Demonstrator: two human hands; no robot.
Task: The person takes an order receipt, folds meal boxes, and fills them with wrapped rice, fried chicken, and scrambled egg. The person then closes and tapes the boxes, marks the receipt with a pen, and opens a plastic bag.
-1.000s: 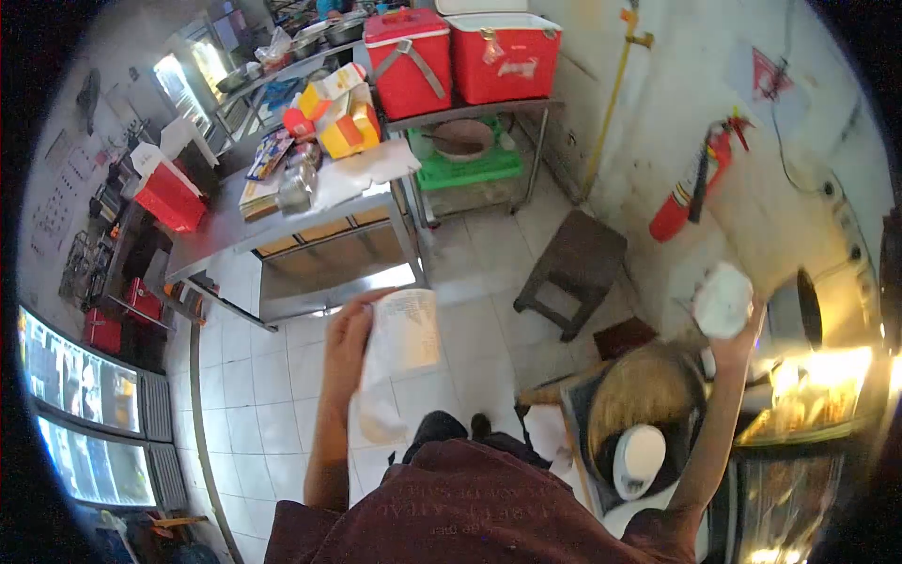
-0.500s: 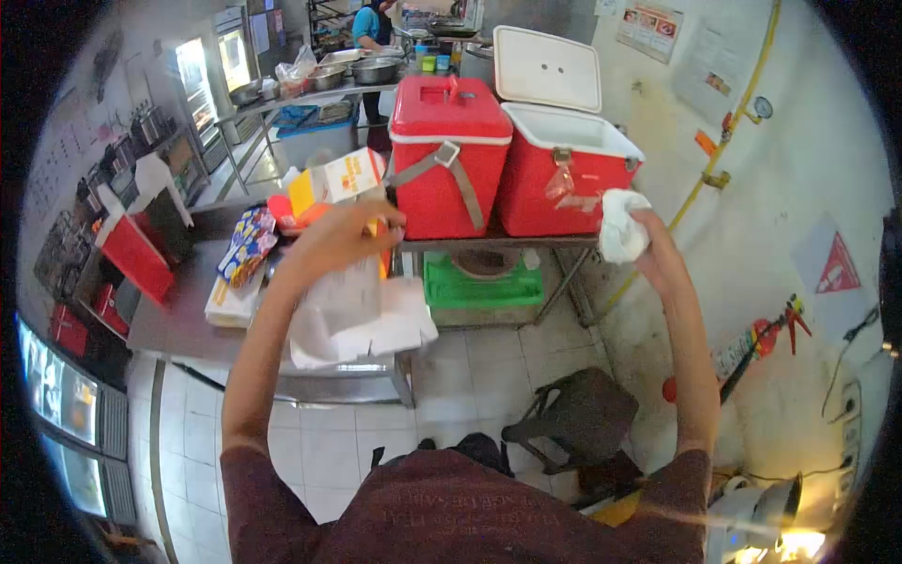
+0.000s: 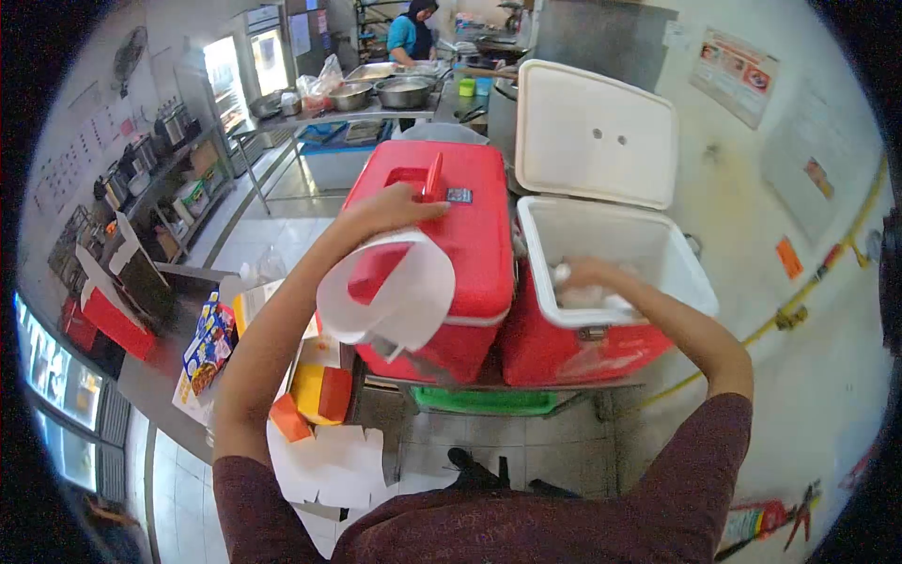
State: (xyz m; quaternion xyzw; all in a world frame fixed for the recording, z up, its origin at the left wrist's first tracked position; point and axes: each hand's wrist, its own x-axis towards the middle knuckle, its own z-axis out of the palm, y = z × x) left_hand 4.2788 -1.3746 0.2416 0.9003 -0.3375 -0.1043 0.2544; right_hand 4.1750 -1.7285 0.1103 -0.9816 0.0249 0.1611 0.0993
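Note:
My left hand (image 3: 406,209) is over the lid of the closed red cooler (image 3: 479,244), beside its raised handle (image 3: 433,177). A curled white sheet (image 3: 423,282) hangs just under those fingers and appears pinched in them; the thumb is hidden. My right hand (image 3: 587,274) reaches inside the open red cooler (image 3: 691,268), blurred by motion. A crumpled white cloth (image 3: 615,302) shows at its fingers, low against the near inner wall. The cooler's white lid (image 3: 597,132) stands tilted back.
Left of the coolers, a metal table (image 3: 155,399) bears a blue snack packet (image 3: 209,352), a yellow-and-red carton (image 3: 322,393) and white card (image 3: 329,465). A green crate (image 3: 484,401) sits below the coolers. Behind, a person (image 3: 404,39) stands by metal bowls (image 3: 404,91).
My view has come closer to the coolers. My right hand has carried the white cloth from beside the open cooler down into it. My left hand has moved from the cartons to the closed lid.

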